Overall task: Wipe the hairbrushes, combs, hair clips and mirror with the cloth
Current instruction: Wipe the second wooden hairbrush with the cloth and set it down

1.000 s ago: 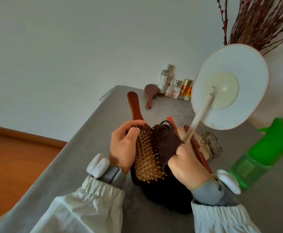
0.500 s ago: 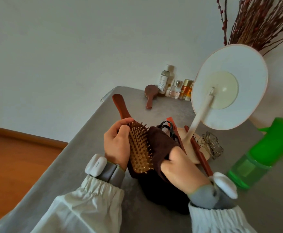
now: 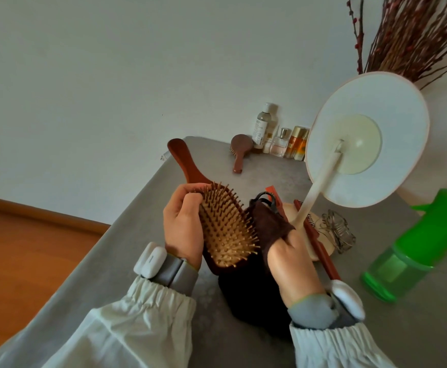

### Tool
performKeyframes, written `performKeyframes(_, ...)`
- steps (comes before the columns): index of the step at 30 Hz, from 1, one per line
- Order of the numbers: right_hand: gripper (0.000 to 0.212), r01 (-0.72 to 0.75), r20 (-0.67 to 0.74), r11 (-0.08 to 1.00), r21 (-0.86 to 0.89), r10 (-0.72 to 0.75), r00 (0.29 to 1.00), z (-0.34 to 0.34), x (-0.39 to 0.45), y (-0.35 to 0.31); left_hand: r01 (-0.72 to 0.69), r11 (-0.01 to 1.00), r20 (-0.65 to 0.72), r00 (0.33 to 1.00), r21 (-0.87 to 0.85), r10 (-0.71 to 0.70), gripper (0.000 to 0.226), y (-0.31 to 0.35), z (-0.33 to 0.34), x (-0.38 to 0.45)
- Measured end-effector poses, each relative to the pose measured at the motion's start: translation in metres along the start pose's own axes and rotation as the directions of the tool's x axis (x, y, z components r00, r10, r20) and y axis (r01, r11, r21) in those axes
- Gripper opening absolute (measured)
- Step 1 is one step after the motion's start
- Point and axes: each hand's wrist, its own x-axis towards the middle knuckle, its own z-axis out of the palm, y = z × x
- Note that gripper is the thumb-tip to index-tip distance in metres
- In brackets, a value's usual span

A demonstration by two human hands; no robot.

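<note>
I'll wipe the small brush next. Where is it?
Far end of the table, the small brush lies just left of the bottles.

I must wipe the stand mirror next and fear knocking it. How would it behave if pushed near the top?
The mirror probably tips easily: a wide round head sits high on a thin, slanted white stem. Its base looks small and is crowded by combs, so steadying it low seems wise.

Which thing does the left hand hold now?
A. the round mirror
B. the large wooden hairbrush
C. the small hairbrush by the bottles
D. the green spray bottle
B: the left hand grips the large wooden hairbrush at its head, bristles facing up, above the table.
</note>
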Motion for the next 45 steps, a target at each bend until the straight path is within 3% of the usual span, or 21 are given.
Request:
performKeyframes(2,0.022,0.032,0.061,0.999,0.006,-0.032,0.998,0.0,-0.005,-0.004,-0.014,1.0,0.018,1.0,-0.002,0.014,0.023,0.002,0.0,-0.001)
performKeyframes(5,0.042,0.125,0.189,0.959,-0.254,-0.078,0.979,-0.002,-0.013,-0.002,-0.019,1.0,0.018,1.0,-0.02,0.019,0.023,0.003,0.0,-0.002)
performKeyframes(12,0.048,0.301,0.303,0.688,-0.66,-0.122,0.945,-0.011,-0.01,-0.005,-0.037,0.999,0.026,0.999,0.014,0.036,0.022,0.003,0.001,-0.004)
performKeyframes(15,0.04,0.302,0.272,0.581,-0.756,-0.141,0.952,-0.012,-0.011,-0.005,-0.043,0.997,0.061,0.997,0.058,0.04,0.024,-0.003,0.005,-0.009)
performKeyframes(20,0.033,0.227,0.118,0.529,-0.818,-0.232,0.966,-0.007,-0.014,-0.005,-0.061,0.994,0.093,0.994,0.088,0.053,0.023,-0.006,0.008,-0.011)
performKeyframes(24,0.023,0.253,0.115,0.45,-0.857,-0.312,0.943,0.001,-0.018,-0.003,-0.036,0.996,0.103,0.994,0.086,0.027,0.024,-0.008,0.009,-0.011)
performKeyframes(27,0.014,0.21,0.084,0.483,-0.85,-0.27,0.959,-0.001,-0.017,-0.005,-0.02,0.996,0.11,0.994,0.092,0.01,0.023,-0.007,0.011,-0.013)
performKeyframes(30,0.027,0.093,-0.031,0.517,-0.851,-0.228,0.973,-0.007,-0.012,-0.01,0.001,0.993,0.138,0.99,0.115,-0.017,0.023,-0.01,0.012,-0.016)
performKeyframes(34,0.014,0.098,0.073,0.654,-0.75,-0.066,0.995,-0.012,-0.009,-0.011,0.014,0.99,0.17,0.985,0.141,-0.038,0.023,-0.013,0.012,-0.018)
performKeyframes(36,0.019,0.117,0.064,0.691,-0.713,-0.103,0.993,-0.011,-0.009,-0.01,0.013,0.988,0.19,0.981,0.155,-0.042,0.023,-0.013,0.012,-0.02)
performKeyframes(39,0.02,0.163,0.043,0.658,-0.735,-0.196,0.98,-0.012,-0.009,-0.009,0.038,0.989,0.248,0.966,0.14,-0.072,0.026,-0.01,0.013,-0.02)
performKeyframes(41,0.019,0.156,0.075,0.666,-0.729,-0.148,0.986,-0.014,-0.008,-0.009,0.136,0.991,0.258,0.957,0.0,-0.132,0.038,-0.004,0.012,-0.018)
performKeyframes(43,0.019,0.167,0.126,0.72,-0.674,-0.111,0.986,-0.013,-0.009,-0.008,0.34,0.914,0.287,0.919,-0.224,-0.271,0.049,0.003,0.008,-0.008)
performKeyframes(45,0.021,0.21,0.149,0.75,-0.628,-0.149,0.977,-0.008,-0.011,-0.005,0.491,0.814,0.351,0.855,-0.31,-0.382,0.035,0.01,0.003,-0.001)
